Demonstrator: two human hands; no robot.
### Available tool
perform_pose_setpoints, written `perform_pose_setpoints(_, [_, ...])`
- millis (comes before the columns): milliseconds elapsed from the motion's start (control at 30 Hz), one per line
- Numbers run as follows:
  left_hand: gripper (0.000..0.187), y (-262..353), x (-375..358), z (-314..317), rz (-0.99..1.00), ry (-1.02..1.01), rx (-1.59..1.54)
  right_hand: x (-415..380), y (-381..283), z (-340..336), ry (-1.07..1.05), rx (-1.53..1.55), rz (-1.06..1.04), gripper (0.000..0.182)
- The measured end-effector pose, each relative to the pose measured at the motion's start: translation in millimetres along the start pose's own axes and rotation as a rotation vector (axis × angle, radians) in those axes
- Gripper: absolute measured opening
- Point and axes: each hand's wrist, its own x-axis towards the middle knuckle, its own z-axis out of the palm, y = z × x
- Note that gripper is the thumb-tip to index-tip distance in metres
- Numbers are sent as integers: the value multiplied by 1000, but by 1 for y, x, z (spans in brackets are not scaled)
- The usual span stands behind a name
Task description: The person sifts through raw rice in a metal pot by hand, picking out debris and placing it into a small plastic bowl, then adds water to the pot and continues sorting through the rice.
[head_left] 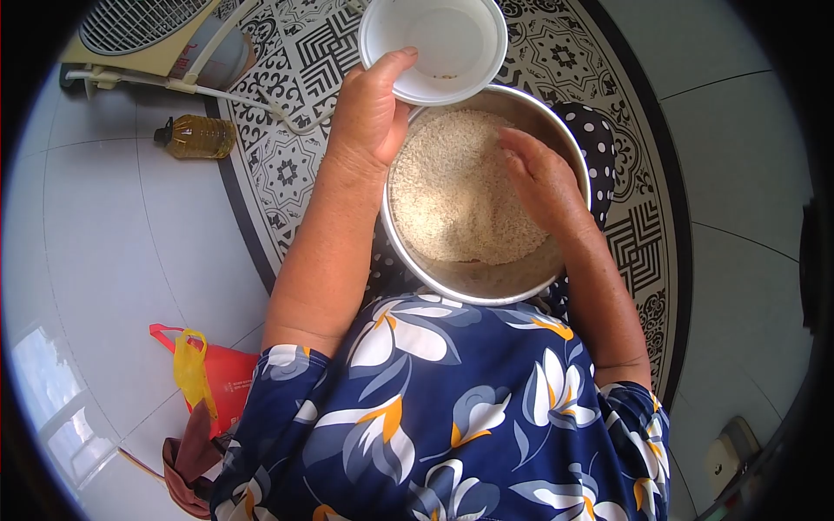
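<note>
With our left hand gripping the small white plastic bowl, we should sift our loosely spread right hand gently through the rice in the round steel basin.

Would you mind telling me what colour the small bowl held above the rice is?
The small bowl is plain white, seen in the head view, held by the left hand.

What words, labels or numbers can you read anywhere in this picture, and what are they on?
No text can be read here.
Red bag: pale print, too blurred to read.
Oil bottle: no legible label.
White bowl in the left hand: plain.
Metal bowl of rice, right hand in it: unmarked.
</note>
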Motion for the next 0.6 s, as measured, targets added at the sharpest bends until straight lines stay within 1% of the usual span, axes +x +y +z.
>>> perform_pose_setpoints(67, [38,1,-1,0,-2,1,-12,0,-3,0,-34,-154,-22,38])
perform_pose_setpoints(100, [39,1,-1,1,-8,2,-23,0,-5,1,-32,-154,-23,38])
perform_pose_setpoints(167, [39,0,0,0,3,5,-11,-2,-9,2,-242,-146,-13,42])
perform_pose_setpoints(200, [40,-1,1,0,11,9,-1,-6,-8,4,-240,-147,-11,42])
perform_pose_setpoints(267, [40,-1,1,0,2,8,-3,-14,-6,10,-404,-126,-252,44])
perform_pose_setpoints(300, [41,-1,2,-1,-5,10,-6,-15,-8,6,-527,-91,-318,44])
perform_pose_setpoints(333, [41,-1,2,-2,-6,8,-11,-14,-14,1,-527,-95,-315,44])
perform_pose_setpoints(400, [40,-2,3,-3,-5,-2,-17,-12,-22,-5,-728,-59,-185,43])
perform_pose_setpoints(433, [40,-2,3,-3,-4,0,-20,-12,-20,-5,-730,-62,-185,43])
perform_pose_setpoints(500, [40,-2,3,-4,5,-1,-6,-11,-14,-2,-389,22,-209,36])
perform_pose_setpoints(533, [40,-1,2,-5,5,0,-6,-11,-13,-3,-390,22,-209,36])
perform_pose_setpoints(600, [40,-1,3,-5,6,-22,63,-9,-18,-12,-215,53,-191,30])
